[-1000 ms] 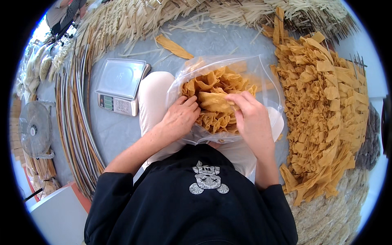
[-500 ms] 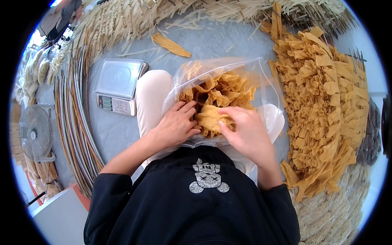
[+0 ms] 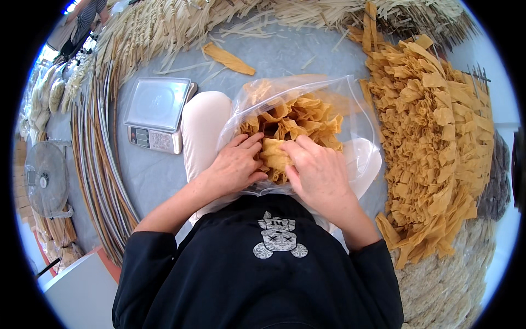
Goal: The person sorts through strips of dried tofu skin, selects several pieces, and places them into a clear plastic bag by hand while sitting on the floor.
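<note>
A clear zip bag (image 3: 359, 112) lies open across my lap. It is filled with crinkled amber sheets that look like dried tofu skin (image 3: 307, 112). Inside the bag's mouth, my right hand (image 3: 320, 167) pinches a paler folded piece of tofu skin (image 3: 274, 155) between thumb and fingers. My left hand (image 3: 235, 164) lies at the left of that piece, fingers stretched and a little apart, pressing against the sheets near the bag's near edge. Its fingertips are partly hidden among the folds.
A digital scale (image 3: 156, 109) with a clear tray stands left of my knee. Beyond it lie long thin rods (image 3: 98, 164) and a fan (image 3: 48, 178). A big heap of amber sheets (image 3: 422, 142) fills the right side. Pale dried strips (image 3: 164, 27) cover the far floor; one loose sheet (image 3: 229, 58) lies nearer.
My right hand has shifted slightly left and closer over the folded piece, pushing it a little to the left. My left hand stays almost in place.
</note>
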A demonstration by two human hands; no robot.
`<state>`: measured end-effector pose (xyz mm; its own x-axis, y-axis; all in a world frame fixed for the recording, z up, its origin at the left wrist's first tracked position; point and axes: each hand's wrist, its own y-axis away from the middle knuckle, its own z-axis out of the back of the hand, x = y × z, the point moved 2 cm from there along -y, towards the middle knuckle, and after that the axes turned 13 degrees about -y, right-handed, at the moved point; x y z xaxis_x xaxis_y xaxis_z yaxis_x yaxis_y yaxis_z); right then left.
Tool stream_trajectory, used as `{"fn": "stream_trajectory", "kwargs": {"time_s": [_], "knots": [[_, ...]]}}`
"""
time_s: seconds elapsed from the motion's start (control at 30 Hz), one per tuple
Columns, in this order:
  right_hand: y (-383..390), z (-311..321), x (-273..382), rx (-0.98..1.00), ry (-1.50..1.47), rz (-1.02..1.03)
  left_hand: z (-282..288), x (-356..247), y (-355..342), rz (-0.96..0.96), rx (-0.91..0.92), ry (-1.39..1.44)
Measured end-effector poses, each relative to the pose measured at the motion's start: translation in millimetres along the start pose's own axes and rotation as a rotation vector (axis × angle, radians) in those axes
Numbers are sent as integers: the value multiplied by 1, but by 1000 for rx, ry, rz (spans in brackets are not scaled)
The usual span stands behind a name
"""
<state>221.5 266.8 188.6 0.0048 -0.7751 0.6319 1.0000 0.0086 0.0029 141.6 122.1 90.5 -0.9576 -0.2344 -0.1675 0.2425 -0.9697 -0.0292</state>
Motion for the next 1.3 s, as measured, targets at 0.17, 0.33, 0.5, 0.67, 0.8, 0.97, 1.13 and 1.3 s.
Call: {"fn": "stream_trajectory", "kwargs": {"time_s": [0.17, 0.33, 0.5, 0.67, 0.8, 0.97, 1.13, 1.3], "knots": [[-21, -9, -15, 22, -169, 66, -1, 1, -1, 17, -26, 38], [-22, -9, -34, 278, -948, -209, -2, 4, 2, 39, -40, 48], [-20, -29, -54, 25, -630, 236, 0, 1, -1, 7, 41, -19], [-13, -36, -63, 73, -664, 187, 1, 1, -3, 1, 57, -28], [-4, -32, -54, 23, -629, -49, 3, 2, 0, 23, 77, -44], [-7, -35, -51, 29, -466, 1, 0, 4, 1, 20, 68, -51], [-18, -49, -56, 128, -343, 40, -1, 4, 0, 27, 115, -38], [-24, -49, -55, 153, -334, 56, -2, 5, 1, 30, 94, -33]]}}
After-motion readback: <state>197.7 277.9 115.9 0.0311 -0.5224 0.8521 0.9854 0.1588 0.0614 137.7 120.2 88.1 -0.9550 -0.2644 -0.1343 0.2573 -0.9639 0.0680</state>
